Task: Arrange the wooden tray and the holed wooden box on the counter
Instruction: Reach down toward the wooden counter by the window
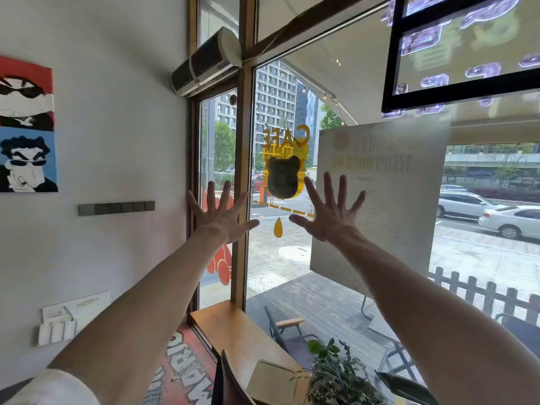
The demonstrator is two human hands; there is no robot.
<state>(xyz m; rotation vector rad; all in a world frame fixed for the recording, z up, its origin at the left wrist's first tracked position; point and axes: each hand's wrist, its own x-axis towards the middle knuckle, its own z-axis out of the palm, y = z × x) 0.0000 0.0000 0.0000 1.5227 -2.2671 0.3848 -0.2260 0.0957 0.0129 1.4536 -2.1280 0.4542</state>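
Note:
Both my arms stretch forward and up toward a large window. My left hand (220,214) is spread wide with its back toward me and holds nothing. My right hand (328,210) is likewise spread, fingers apart and empty, in front of the glass. Neither the wooden tray nor the holed wooden box appears in the head view. A wooden counter (233,331) runs along the window at the bottom, well below both hands.
A leafy potted plant (336,372) and a tan paper-like object (277,381) sit on the counter at the bottom. A dark chair back (230,381) stands in front of it. A white wall with paintings is on the left, and a poster (380,200) hangs on the glass.

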